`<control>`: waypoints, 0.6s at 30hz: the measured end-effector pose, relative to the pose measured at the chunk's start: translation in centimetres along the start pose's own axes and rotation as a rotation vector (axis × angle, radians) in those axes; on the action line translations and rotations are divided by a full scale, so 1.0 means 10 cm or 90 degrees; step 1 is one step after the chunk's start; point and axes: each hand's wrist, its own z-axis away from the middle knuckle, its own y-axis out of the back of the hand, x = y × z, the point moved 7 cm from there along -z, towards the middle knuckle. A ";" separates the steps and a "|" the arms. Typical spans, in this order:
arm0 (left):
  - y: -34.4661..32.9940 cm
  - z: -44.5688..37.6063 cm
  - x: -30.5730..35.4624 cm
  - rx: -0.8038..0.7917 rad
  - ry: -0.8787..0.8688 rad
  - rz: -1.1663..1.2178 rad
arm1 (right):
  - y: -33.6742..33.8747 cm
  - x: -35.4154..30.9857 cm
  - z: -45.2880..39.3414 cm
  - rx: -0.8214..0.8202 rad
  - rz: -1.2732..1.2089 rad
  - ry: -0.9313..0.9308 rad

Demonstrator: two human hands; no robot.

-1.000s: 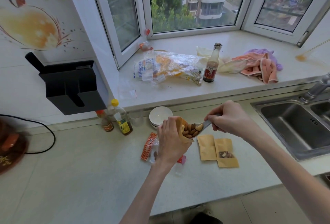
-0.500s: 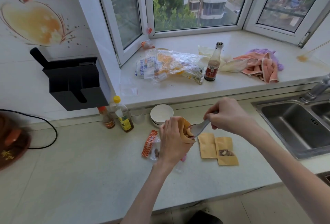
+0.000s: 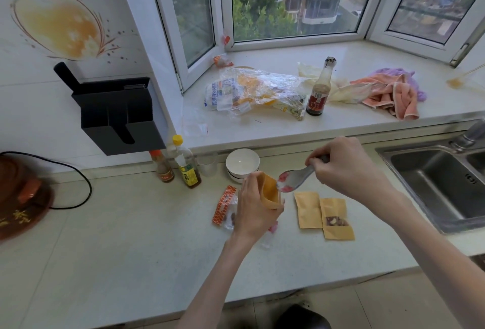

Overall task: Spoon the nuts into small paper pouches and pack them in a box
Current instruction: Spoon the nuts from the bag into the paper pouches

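Your left hand (image 3: 252,210) is wrapped round a paper pouch (image 3: 269,192), holding it upright with its mouth open toward the spoon (image 3: 294,179), whose handle your right hand (image 3: 349,168) pinches from above; the bowl sits at the pouch's lip and looks empty of nuts (the pink in it seems to be a printed pattern). Keep the mouth wide with your thumb and fingers on the side walls, not the rim, and tip the spoon over the middle so nothing skips onto the counter (image 3: 131,236). The nuts lie in the clear bag (image 3: 228,213) with the orange strip, partly hidden behind your left wrist, so the spoon has to go round that hand to reach them. Just right of the pouch lie two flat pouches (image 3: 324,214), one showing nuts through its window; mind your right forearm above them. A white bowl (image 3: 242,164) stands behind, the sink (image 3: 433,184) to the right. I see no box.
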 end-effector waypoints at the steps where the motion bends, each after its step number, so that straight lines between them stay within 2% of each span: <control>1: 0.00 0.01 -0.09 0.003 0.028 0.019 | 0.02 0.05 0.01 0.012 -0.012 -0.014; 6: 0.00 0.08 -0.41 -0.022 0.118 0.068 | 0.01 0.31 0.09 0.025 -0.019 -0.061; 11: 0.24 -0.05 -0.16 0.035 0.026 0.101 | -0.03 0.54 0.15 0.042 -0.041 -0.088; 16: 0.17 -0.01 -0.39 -0.049 0.108 0.086 | -0.20 0.72 0.19 0.014 -0.055 -0.135; 18: 0.20 -0.01 -0.40 -0.066 0.088 0.059 | -0.23 0.76 0.21 0.012 -0.071 -0.144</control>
